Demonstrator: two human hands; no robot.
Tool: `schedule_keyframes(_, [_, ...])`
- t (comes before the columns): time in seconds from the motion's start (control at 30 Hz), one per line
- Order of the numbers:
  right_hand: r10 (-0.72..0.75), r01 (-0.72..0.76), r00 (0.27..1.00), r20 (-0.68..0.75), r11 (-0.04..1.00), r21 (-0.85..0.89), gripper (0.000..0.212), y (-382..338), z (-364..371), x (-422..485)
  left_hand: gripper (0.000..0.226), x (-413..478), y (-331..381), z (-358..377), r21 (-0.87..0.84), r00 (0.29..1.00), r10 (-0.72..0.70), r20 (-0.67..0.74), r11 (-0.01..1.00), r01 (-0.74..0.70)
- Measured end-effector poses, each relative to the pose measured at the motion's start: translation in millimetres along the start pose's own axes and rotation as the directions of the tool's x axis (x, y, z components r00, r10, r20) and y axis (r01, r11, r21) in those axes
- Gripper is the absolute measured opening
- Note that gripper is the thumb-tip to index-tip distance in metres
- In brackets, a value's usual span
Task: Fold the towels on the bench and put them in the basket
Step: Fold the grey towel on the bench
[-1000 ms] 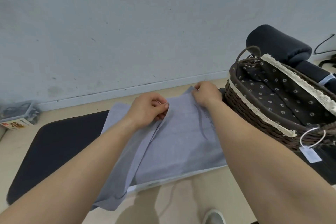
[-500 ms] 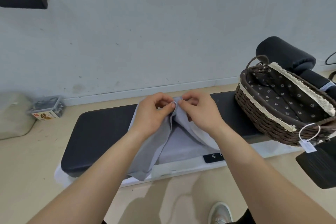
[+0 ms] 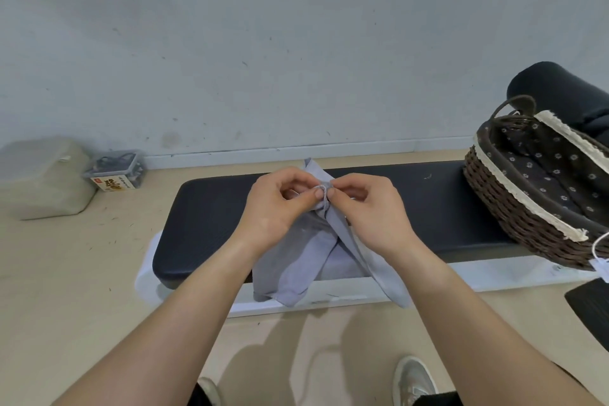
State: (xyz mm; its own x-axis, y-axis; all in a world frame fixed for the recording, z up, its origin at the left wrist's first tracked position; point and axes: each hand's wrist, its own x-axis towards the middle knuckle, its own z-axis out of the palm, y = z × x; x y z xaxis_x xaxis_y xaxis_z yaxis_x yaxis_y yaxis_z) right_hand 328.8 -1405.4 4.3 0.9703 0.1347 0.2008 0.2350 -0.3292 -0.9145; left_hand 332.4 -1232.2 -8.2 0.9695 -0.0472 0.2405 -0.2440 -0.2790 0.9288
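A pale grey-blue towel (image 3: 298,264) hangs bunched over the front of the black padded bench (image 3: 211,208). My left hand (image 3: 276,208) and my right hand (image 3: 372,208) meet above it, each pinching a top corner of the towel, fingertips almost touching. The cloth drapes down from both hands past the bench's white front edge. A dark wicker basket (image 3: 514,214) with a flowered lining and lace trim stands on the right end of the bench; nothing shows inside it.
A grey wall runs behind the bench. On the floor at the left sit a pale container (image 3: 43,178) and a small clear box (image 3: 115,171). A black roll (image 3: 560,89) lies behind the basket. My shoes (image 3: 412,379) are below on the beige floor.
The towel lay spread flat on the bench with my hands apart at its far edge. Both hands have come together at the middle and lifted the corners, so the cloth now hangs bunched.
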Motion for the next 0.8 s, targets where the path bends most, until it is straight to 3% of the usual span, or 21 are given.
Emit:
schedule_keyframes(0.23, [-0.015,0.016,0.999,0.043,0.999,-0.032,0.017,2,-2,-4,0.008,4,-4,3,0.008,1.0,-0.009,-0.01,1.0,0.009])
schedule_keyframes(0.33, [-0.018,0.027,0.995,0.098,0.995,-0.097,0.006,2,-3,-4,0.01,4,-7,6,0.007,0.999,-0.045,-0.013,0.999,0.045])
schedule_keyframes(0.53, [-0.051,0.064,0.989,0.139,0.993,-0.096,0.004,11,-15,0,0.014,1,-9,9,0.072,0.996,-0.058,0.069,0.996,0.053])
schedule_keyframes(0.67, [-0.087,0.109,0.976,0.2,0.989,-0.103,0.007,12,-23,-5,0.023,-6,-9,2,0.165,0.977,-0.07,0.202,0.986,0.037])
schedule_keyframes(0.8, [-0.112,0.127,0.967,0.229,0.991,-0.051,0.004,-1,-36,-8,0.049,-17,-7,-12,0.395,0.946,-0.164,0.279,0.918,0.043])
